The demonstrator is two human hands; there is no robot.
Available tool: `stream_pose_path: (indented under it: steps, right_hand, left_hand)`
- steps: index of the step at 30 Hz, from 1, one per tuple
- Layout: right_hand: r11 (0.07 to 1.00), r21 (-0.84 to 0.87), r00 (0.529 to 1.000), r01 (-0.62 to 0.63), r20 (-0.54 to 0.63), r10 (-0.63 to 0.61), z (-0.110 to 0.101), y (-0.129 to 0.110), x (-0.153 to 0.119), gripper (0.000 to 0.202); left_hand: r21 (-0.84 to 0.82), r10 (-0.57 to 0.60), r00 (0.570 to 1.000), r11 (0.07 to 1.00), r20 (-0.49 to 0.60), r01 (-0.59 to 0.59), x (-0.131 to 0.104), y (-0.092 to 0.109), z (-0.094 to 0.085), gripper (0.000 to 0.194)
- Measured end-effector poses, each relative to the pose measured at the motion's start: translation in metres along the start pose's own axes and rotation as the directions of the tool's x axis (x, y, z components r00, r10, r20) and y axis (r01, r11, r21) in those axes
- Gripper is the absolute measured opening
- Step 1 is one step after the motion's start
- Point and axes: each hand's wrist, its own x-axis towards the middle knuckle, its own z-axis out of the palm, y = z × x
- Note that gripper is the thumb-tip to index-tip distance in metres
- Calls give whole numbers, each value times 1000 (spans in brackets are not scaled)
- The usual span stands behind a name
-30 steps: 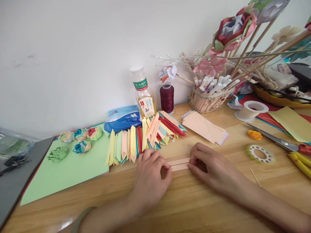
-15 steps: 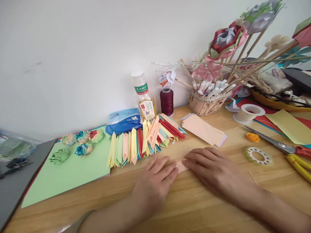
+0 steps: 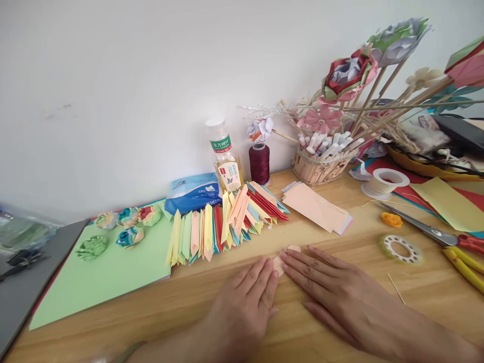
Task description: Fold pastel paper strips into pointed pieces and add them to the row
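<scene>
A small peach paper strip [image 3: 279, 265] lies on the wooden table, its top end showing between my two hands. My left hand [image 3: 245, 297] rests on the strip's left side, fingers stretched and close together, a ring on one finger. From the right, my right hand [image 3: 333, 287] lies flat with its fingertips on the paper. Most of the strip is covered by the fingers. Behind the hands stands a row of folded paper pieces [image 3: 207, 232] in yellow, green, peach, red and blue. A stack of peach paper rectangles [image 3: 315, 204] lies beyond my right hand.
Green sheets [image 3: 109, 287] with paper flowers lie left. Behind are blue tissues [image 3: 192, 194], a bottle [image 3: 227, 166], maroon thread [image 3: 259, 164] and a basket [image 3: 321, 166] of pens. Scissors [image 3: 427, 227], tape [image 3: 401, 249] and yellow-handled pliers [image 3: 465, 267] lie right.
My right hand has flattened, its fingers now stretched over the strip. The strip sits at a steeper angle and shows its upper end. The view has tilted slightly upward.
</scene>
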Motion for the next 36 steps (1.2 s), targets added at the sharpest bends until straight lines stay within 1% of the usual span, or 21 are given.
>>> stream_pose_path:
  steps: [4,7,12,16,21,25,28,32,34,36]
  right_hand:
    - [999,33,999,-28,-26,29,2,-1,0,52]
    - [999,34,1000,-27,-12,27,1,-1,-1,53]
    - [999,40,999,-36,-1,37,-1,0,-3,54]
    - [999,-9,999,-43,-7,43,-1,4,-7,54]
    - [996,-44,996,-81,-39,79,0,12,-17,53]
    - [992,-74,993,-104,-62,100,2,15,-22,48]
    - [991,-104,993,-88,-90,79,1,11,-19,47]
    - [993,-116,999,3,-48,-8,-3,-1,-13,51]
    - [993,-122,999,-1,-37,-3,-5,-8,-12,49]
    - [992,-120,998,-29,-52,23,-5,-13,-12,47]
  left_hand:
    - [2,-5,1000,1000,-4,5,0,0,0,37]
    - [-20,-11,1000,1000,-6,11,-1,-1,-1,36]
    - [-13,-23,999,1000,-44,23,0,-1,-2,35]
    - [-13,-54,996,998,-76,53,2,0,-2,36]
    - [-10,-53,996,999,-66,52,3,0,-3,35]
    - [-22,-57,997,998,-47,56,1,-1,-2,36]
    - [-28,-53,998,998,-40,52,0,0,-1,36]
    - [-30,-56,997,998,-46,54,-1,1,0,35]
    - [-27,-59,997,998,-53,58,-1,2,-1,35]
    - [-21,-56,997,998,-47,55,0,2,-1,35]
